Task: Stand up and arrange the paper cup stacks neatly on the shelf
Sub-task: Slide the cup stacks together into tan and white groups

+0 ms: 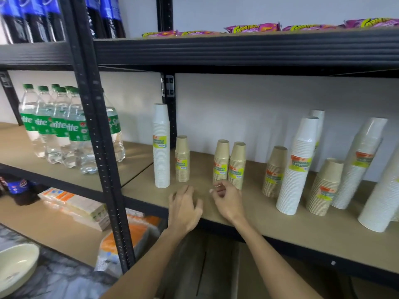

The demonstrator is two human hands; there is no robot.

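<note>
Brown and white cup stacks (221,162) stand upright on the shelf (280,221); left hand (184,207) and right hand (226,199) hover empty, fingers loosely curled.

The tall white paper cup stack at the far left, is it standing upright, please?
Upright: the tall white paper cup stack stands straight on the brown shelf board.

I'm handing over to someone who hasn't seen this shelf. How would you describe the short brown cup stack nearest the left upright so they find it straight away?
Start at the black upright post at the back of the cup shelf. A tall white cup stack stands just in front of it, and the short brown cup stack is immediately right of that. It stands alone; the other brown stacks near the hands are a touching pair.
</note>
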